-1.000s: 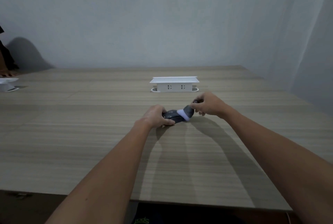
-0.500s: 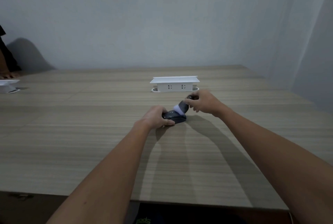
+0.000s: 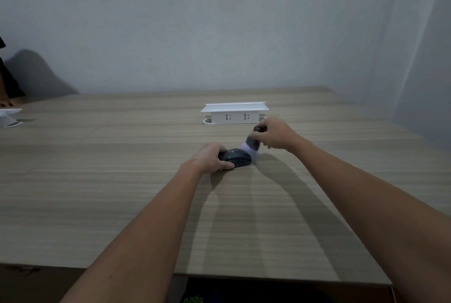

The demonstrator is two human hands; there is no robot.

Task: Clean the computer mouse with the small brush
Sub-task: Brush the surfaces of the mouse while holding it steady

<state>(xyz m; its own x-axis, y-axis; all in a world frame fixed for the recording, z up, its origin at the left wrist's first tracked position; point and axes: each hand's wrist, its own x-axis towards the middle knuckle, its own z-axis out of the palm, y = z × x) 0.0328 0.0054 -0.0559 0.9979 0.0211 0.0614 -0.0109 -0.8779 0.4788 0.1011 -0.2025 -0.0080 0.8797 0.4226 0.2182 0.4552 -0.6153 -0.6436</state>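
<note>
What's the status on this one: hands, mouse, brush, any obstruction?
Left hand clamps the mouse flat on the table. Right hand grips the brush, bristles at the mouse's far right end. Power strip behind, clear.

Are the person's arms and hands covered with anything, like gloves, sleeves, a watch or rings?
No. Both forearms are bare right up to the bottom edge of the picture, with no sleeve in view. The left hand and the right hand wear no gloves, and no watch or band shows on either wrist. The fingers are too small and blurred to tell about rings.
</note>
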